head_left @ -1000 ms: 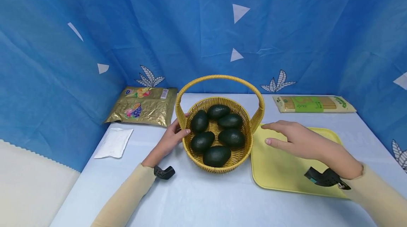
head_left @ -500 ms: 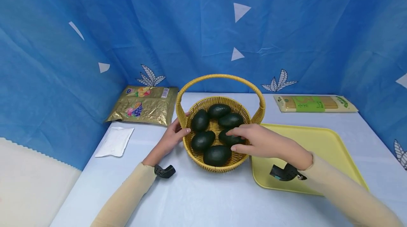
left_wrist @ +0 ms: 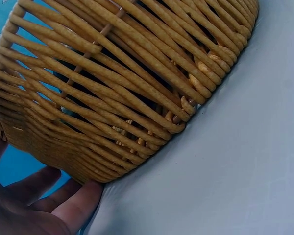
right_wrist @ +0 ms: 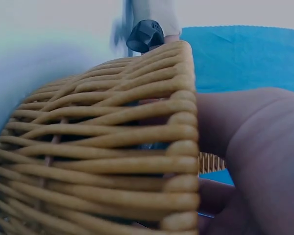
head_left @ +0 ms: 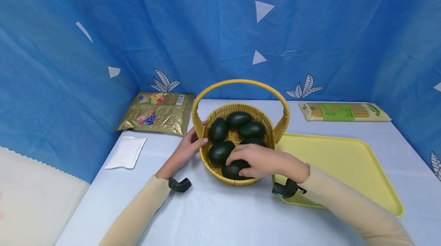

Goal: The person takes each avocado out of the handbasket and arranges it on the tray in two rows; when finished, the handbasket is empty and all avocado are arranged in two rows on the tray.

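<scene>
A yellow wicker basket [head_left: 239,181] with a tall hooped handle stands mid-table, holding several dark green avocados [head_left: 221,152]. On its left side, my left hand [head_left: 187,147] grips the rim, thumb over the edge and fingers along the outer wall; in the left wrist view those fingers [left_wrist: 78,205] touch the weave. My right hand [head_left: 260,159] reaches over the rim from the right, fingers and thumb around the front avocado [head_left: 231,171]. In the right wrist view the basket wall [right_wrist: 112,142] hides the fingertips and most of the fruit.
A yellow tray [head_left: 337,169] lies right of the basket, under the right forearm. Behind it is a pack of noodles [head_left: 344,112]. At left are a gold foil bag [head_left: 158,114] and a small white packet [head_left: 126,152]. Blue curtain [head_left: 220,39] closes off the back and sides.
My right hand has moved left from above the tray, over the basket's rim and down onto the front avocado. The left hand has stayed on the rim.
</scene>
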Action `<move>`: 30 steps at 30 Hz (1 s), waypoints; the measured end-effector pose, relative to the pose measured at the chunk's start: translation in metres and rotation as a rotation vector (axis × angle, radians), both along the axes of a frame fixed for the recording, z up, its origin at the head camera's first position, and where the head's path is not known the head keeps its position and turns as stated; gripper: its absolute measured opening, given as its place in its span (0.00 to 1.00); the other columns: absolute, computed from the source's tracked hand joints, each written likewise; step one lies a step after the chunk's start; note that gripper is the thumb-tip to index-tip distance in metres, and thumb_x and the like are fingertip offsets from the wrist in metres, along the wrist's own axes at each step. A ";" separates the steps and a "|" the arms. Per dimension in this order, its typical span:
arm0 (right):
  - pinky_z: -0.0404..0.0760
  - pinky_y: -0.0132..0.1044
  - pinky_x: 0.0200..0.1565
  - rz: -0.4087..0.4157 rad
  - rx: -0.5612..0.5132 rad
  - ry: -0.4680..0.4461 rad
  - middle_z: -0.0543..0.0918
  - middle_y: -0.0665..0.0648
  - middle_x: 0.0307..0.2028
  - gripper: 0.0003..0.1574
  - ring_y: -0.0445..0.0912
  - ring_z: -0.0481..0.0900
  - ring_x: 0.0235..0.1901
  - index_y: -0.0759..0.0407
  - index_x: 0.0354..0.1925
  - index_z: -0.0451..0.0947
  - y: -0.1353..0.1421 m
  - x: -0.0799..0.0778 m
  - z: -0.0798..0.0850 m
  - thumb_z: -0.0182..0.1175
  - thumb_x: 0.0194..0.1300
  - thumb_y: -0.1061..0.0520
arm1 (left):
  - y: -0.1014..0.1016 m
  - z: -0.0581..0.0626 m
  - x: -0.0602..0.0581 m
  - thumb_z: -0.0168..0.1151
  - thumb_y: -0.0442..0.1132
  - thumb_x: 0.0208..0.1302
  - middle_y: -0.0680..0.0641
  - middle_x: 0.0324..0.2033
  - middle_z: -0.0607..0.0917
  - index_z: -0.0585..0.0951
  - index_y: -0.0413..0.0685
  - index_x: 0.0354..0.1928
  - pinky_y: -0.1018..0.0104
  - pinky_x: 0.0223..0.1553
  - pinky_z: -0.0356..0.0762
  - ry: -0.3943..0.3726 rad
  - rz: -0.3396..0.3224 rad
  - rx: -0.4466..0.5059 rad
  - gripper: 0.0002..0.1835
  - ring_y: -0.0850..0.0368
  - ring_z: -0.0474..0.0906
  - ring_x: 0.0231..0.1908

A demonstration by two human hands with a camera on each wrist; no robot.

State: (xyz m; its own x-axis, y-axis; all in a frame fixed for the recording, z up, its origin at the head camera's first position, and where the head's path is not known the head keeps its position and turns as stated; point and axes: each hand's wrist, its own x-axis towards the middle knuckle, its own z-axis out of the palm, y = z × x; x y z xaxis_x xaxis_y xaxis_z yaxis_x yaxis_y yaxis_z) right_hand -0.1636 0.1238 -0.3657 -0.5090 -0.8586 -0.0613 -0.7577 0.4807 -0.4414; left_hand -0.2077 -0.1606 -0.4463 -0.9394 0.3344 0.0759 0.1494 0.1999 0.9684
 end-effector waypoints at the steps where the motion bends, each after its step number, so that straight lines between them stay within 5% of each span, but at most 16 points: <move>1: 0.81 0.42 0.58 0.005 0.010 -0.006 0.82 0.50 0.56 0.22 0.46 0.79 0.57 0.48 0.58 0.81 -0.001 0.000 0.000 0.68 0.66 0.58 | 0.000 0.000 0.000 0.58 0.39 0.73 0.34 0.70 0.71 0.61 0.56 0.79 0.66 0.53 0.78 0.001 -0.002 0.001 0.35 0.40 0.72 0.65; 16: 0.74 0.46 0.67 0.066 0.138 -0.149 0.81 0.48 0.61 0.29 0.47 0.74 0.65 0.44 0.62 0.80 -0.012 -0.006 0.001 0.68 0.64 0.63 | 0.000 -0.003 -0.002 0.57 0.38 0.73 0.33 0.70 0.72 0.60 0.54 0.79 0.68 0.51 0.78 -0.001 0.003 -0.008 0.35 0.45 0.74 0.61; 30: 0.74 0.43 0.65 0.083 0.087 -0.185 0.81 0.46 0.60 0.28 0.44 0.75 0.63 0.47 0.61 0.80 -0.009 -0.009 0.000 0.67 0.63 0.62 | 0.002 -0.001 0.001 0.58 0.38 0.73 0.34 0.72 0.70 0.60 0.54 0.79 0.67 0.54 0.76 0.009 0.007 -0.004 0.35 0.41 0.72 0.64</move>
